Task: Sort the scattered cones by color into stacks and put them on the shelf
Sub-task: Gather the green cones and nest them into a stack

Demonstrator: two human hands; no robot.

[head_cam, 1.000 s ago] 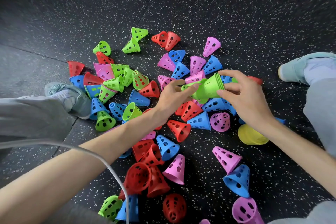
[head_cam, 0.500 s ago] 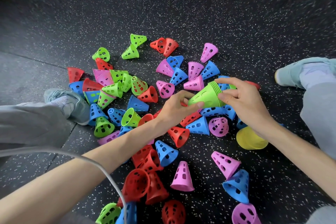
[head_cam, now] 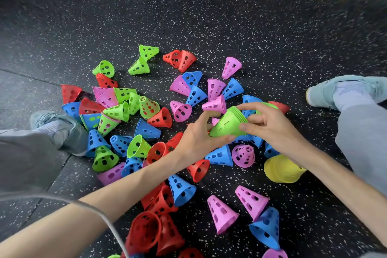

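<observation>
Green perforated plastic cones, nested in a short stack (head_cam: 229, 124), sit right of frame centre, the left hand (head_cam: 198, 138) pinching the tip and the right hand (head_cam: 270, 126) gripping the rim (seemingly seating one). Next: gather loose green cones (head_cam: 139, 67) at upper left.

Bare forearms and hands (head_cam: 272, 130), no sleeves. Grey trousers (head_cam: 25, 159) at left and right edges, pale socks (head_cam: 347, 95), light blue-grey sneakers (head_cam: 322, 92).

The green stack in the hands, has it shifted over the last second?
Yes. The green stack has dropped slightly toward the purple cone lying below it.
</observation>
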